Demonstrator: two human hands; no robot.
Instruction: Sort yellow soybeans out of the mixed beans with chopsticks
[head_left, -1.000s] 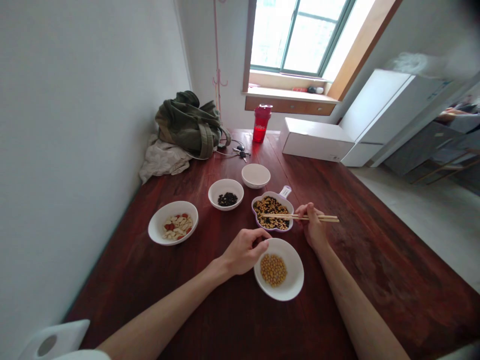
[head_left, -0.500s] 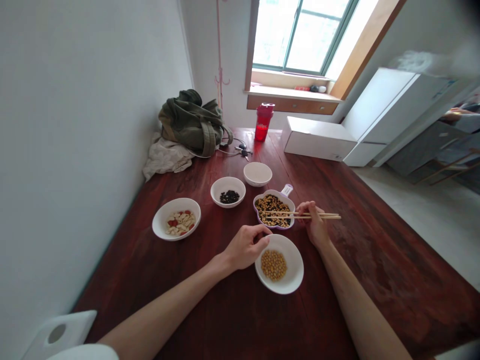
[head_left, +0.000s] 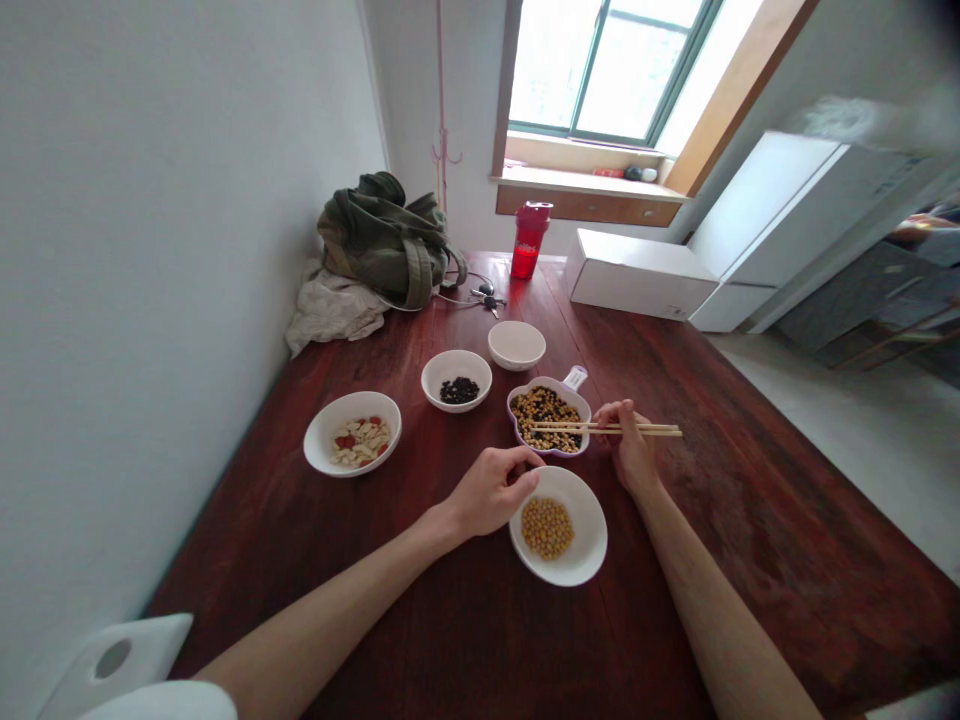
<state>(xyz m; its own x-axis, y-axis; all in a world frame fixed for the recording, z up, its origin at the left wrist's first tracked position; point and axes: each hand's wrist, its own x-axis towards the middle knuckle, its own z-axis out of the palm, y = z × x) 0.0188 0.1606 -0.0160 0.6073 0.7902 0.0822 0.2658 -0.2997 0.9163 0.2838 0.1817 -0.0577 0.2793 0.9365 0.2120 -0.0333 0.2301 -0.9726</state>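
Observation:
My right hand (head_left: 631, 450) is closed around a pair of wooden chopsticks (head_left: 652, 430). Their tips reach into a purple-rimmed, handled dish (head_left: 582, 448) of mixed yellow and black beans (head_left: 546, 412). With thumb and fingers, my left hand (head_left: 495, 490) grips the upper left rim of a white bowl (head_left: 589, 555) that holds yellow soybeans (head_left: 547, 528). This bowl stands just in front of the handled dish. Whether a bean sits between the chopstick tips is too small to tell.
Left of the dish are a bowl of black beans (head_left: 456, 367) and a bowl of peanuts and red pieces (head_left: 319, 440). Another white bowl (head_left: 517, 345) stands behind. Farther back are keys (head_left: 489, 297), a green bag (head_left: 382, 240), a red shaker bottle (head_left: 529, 242) and a white box (head_left: 637, 275).
The view has shifted very slightly. Both hands keep their places, the left at the soybean bowl's rim and the right with the chopsticks over the mixed beans.

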